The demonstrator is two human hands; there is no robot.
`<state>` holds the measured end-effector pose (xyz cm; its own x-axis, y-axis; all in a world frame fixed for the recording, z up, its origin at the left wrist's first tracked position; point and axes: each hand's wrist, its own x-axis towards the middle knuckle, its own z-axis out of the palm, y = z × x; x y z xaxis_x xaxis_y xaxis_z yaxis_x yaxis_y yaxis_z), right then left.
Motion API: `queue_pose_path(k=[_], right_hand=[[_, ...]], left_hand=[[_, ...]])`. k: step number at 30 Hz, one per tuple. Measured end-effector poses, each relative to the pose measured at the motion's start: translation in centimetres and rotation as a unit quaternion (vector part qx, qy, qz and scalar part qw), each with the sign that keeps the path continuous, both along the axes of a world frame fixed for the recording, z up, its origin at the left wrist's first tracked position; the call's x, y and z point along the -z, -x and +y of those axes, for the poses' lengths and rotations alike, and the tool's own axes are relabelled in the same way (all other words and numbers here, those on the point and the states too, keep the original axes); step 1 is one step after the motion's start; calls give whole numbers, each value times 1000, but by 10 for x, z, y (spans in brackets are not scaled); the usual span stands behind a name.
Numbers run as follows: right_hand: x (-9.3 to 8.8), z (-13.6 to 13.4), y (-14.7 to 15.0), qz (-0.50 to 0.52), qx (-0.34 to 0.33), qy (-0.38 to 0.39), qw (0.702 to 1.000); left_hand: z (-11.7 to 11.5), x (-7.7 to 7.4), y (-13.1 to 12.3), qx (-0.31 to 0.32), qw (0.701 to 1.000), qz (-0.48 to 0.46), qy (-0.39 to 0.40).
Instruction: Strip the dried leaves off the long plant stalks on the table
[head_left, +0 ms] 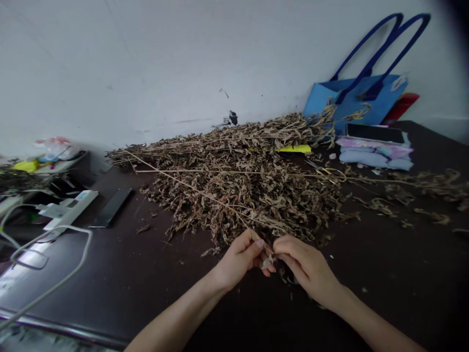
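Observation:
A large heap of dried brown leaves [234, 190] lies on the dark table, with long dry stalks along its back. My left hand [244, 256] is closed around a thin dried plant stalk [190, 187], which slants up and leftward across the heap. Close beside it, my right hand [306, 266] pinches the same stalk near its leafy lower end. A small pale leaf [266, 263] shows between the two hands. Both hands are just in front of the heap, and some of their fingertips are hidden.
Gold-handled scissors [330, 175] lie right of the heap. Behind are a phone [374, 133] on folded cloth [373, 154] and a blue bag [377, 98]. At left sit a black flat object [112, 208], a power strip [71, 210] and a white cable [78, 261].

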<state>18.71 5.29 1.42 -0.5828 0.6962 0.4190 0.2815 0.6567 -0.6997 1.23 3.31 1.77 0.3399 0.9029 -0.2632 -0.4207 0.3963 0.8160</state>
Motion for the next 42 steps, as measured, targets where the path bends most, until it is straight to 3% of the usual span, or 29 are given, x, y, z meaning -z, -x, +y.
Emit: queue_pose_path(k=[8,13,24,33,42], right_hand=[[8,-4,2,-51,64,-28,996],[5,-3,0,-67,24,-48,996],[7,-4,1,-63,23,-78,995],[3,-5,4,-48,-47,0,998],[3,-3,3,-65,-78,18,995]], left_hand=[[3,-1,2,-25,999,19,-8],[4,-1,1,-43,999,16,19],[5,-3,0,-73,997,-14,19],[5,3,0,-59,998,24,20],[4,5,-3,-41,998,48,13]])
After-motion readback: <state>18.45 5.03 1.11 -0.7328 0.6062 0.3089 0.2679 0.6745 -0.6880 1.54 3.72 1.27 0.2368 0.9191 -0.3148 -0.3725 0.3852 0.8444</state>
